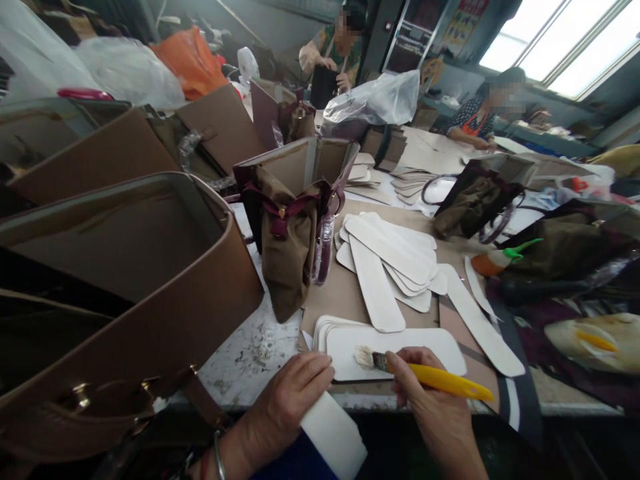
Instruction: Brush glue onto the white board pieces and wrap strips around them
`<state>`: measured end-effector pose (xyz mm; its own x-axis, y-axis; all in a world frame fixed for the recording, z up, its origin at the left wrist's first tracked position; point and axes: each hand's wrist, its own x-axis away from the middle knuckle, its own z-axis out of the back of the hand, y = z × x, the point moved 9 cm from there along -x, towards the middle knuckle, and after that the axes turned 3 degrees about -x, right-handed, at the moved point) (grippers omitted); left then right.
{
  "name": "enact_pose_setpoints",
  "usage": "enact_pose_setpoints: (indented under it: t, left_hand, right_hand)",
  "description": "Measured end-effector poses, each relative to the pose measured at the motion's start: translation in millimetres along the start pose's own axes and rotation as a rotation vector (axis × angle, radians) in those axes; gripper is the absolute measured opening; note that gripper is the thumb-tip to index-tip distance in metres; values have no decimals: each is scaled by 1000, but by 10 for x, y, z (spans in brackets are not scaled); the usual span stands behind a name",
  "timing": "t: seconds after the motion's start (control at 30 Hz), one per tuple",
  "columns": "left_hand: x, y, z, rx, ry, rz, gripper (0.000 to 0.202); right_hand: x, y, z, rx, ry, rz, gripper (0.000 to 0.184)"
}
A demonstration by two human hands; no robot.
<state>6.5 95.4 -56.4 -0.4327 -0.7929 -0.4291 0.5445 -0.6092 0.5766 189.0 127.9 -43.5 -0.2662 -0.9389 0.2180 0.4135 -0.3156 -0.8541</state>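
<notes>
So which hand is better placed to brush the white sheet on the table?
Right: the right hand holds the brush, bristles on the sheet; the left hand holds a separate sheet.

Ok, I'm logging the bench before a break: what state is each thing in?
Brush, held in right hand, bristles touching panel stack.
Panel stack, lying flat at table edge.
Loose panel, gripped by left hand.
Small bag, upright, open.
Bottle, lying on its side.

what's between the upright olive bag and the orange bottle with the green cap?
Head view: a fanned pile of white oblong pieces, lying on a brown sheet, fills the stretch between the olive bag and the orange bottle.
</notes>
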Motion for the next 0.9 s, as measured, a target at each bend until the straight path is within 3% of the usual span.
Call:
enact_pose_setpoints:
  t: [0.1, 0.23, 0.33, 0.4, 0.5, 0.6, 0.67, 0.77, 0.9]
  left_hand:
    - [43, -40, -30, 12, -19, -7, 36]
    - [95, -69, -76, 11, -36, -14, 41]
    - [108, -64, -87, 6, -7, -37, 41]
    - [105, -64, -61, 4, 50, -44, 39]
    - [103, -50, -19, -17, 120, -74, 35]
    - [104, -16, -45, -72, 81, -128, 33]
    - [102, 1, -50, -103, 62, -147, 32]
    - [82, 26, -9, -119, 93, -148, 30]
    - [65, 53, 17, -105, 124, -150, 29]
  right_hand:
    - [47, -63, 48, -2, 22, -14, 29]
    - [153, -134, -162, -191, -101, 32, 27]
    - [166, -80, -176, -126, -142, 108, 24]
    - [115, -22, 0, 40, -82, 190, 22]
    - [12, 38, 446, 276, 90, 308, 21]
    - [-21, -43, 824, 451, 237, 504, 21]
    - [2, -111, 936, 530, 286, 633, 20]
    - [79, -144, 873, 604, 305, 739, 19]
    - [277, -159, 463, 712, 236, 837, 18]
